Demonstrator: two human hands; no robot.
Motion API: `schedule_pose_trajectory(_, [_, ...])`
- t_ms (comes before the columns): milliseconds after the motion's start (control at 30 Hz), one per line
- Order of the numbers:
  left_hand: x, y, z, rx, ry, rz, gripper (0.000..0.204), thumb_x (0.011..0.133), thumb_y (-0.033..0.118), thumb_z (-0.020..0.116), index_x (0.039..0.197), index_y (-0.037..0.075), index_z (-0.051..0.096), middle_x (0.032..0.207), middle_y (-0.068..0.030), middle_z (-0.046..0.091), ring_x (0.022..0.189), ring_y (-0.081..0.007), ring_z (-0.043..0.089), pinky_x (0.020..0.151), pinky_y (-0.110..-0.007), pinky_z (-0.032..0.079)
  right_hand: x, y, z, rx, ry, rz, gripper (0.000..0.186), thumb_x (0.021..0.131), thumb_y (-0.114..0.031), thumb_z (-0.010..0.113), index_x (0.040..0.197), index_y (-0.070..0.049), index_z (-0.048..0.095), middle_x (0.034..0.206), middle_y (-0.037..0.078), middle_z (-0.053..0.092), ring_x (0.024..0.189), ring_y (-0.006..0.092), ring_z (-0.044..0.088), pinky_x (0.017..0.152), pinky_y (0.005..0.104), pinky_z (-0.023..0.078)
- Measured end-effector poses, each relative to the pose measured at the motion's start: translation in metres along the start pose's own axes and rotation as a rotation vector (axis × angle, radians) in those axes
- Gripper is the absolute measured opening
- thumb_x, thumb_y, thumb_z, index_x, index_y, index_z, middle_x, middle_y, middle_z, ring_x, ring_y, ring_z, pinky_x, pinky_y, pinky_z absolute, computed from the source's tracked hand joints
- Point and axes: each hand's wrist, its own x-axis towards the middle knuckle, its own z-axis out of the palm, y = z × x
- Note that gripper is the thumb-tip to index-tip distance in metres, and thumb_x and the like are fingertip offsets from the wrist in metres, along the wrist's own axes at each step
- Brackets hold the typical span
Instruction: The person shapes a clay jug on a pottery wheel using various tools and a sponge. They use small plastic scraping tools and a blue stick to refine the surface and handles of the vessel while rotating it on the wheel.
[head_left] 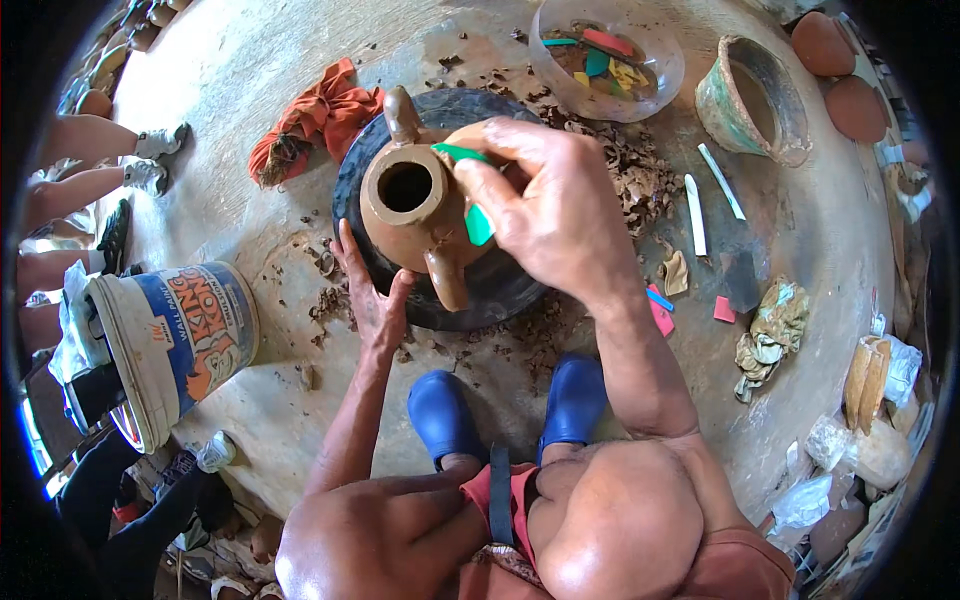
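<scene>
A brown clay pot (pixel 400 236) with a round open mouth stands on a dark round turntable (pixel 505 300). Two stubby clay projections, one far (pixel 401 118) and one near (pixel 447 282), stick out from its sides. My right hand (pixel 565 205) is closed on a green scraper (pixel 479 226) and holds it against the pot's right shoulder and neck. At the pot's near left, my left hand (pixel 374 308) has its fingers apart, with thumb and fingertips at the lower side of the pot and the turntable edge. Whether those fingertips press clay or turntable I cannot tell.
Clay shavings (pixel 645 190) litter the floor around the turntable. A clear tub (pixel 655 108) with coloured scrapers and a crusted greenish bucket (pixel 725 108) stand far right. White strips (pixel 695 215) lie right. An orange-red cloth (pixel 328 112) and a paint bucket (pixel 215 335) are left, near other people's legs (pixel 95 140).
</scene>
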Motion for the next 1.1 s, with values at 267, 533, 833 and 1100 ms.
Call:
schedule_pose_trajectory(267, [-0.024, 0.017, 0.016, 0.030, -0.013, -0.121, 0.131, 0.082, 0.085, 0.069, 0.174, 0.016, 0.006, 0.179, -0.0262, 0.007, 0.166, -0.0418, -0.009, 0.132, -0.056, 0.007, -0.015, 0.045, -0.014, -0.425, -0.016, 0.223, 0.020, 0.093, -0.009, 0.068, 0.109, -0.004, 0.080, 0.095, 0.026, 0.076, 0.092, 0.0417, 0.076, 0.085, 0.0492, 0.059])
schedule_pose_trajectory(533, [-0.035, 0.016, 0.015, 0.054, 0.007, -0.108, 0.126, 0.086, 0.078, 0.071, 0.174, 0.016, 0.006, 0.179, -0.0255, 0.005, 0.166, -0.0411, -0.010, 0.132, -0.057, 0.008, -0.006, -0.003, 0.002, -0.091, 0.035, 0.023, 0.017, 0.094, -0.008, 0.070, 0.106, 0.001, 0.078, 0.095, 0.024, 0.076, 0.088, 0.0395, 0.076, 0.081, 0.0435, 0.061])
schedule_pose_trajectory(833, [-0.040, 0.015, 0.009, 0.043, -0.010, -0.125, 0.120, 0.090, 0.067, 0.074, 0.174, 0.015, 0.006, 0.178, -0.0273, 0.008, 0.167, -0.0398, -0.005, 0.133, -0.052, 0.011, -0.016, 0.043, -0.030, -0.408, 0.177, -0.597, 0.025, 0.088, 0.005, 0.073, 0.111, -0.002, 0.077, 0.102, 0.013, 0.077, 0.093, 0.0293, 0.077, 0.080, 0.0419, 0.064])
schedule_pose_trajectory(1100, [-0.045, 0.015, 0.006, 0.027, -0.003, -0.126, 0.113, 0.093, 0.067, 0.070, 0.175, 0.020, 0.008, 0.178, -0.0291, 0.002, 0.167, -0.0383, -0.004, 0.133, -0.050, 0.006, -0.050, 0.069, -0.006, -0.434, 0.058, -0.757, 0.030, 0.079, -0.005, 0.079, 0.109, -0.012, 0.081, 0.115, 0.008, 0.072, 0.108, 0.0295, 0.072, 0.089, 0.0408, 0.066])
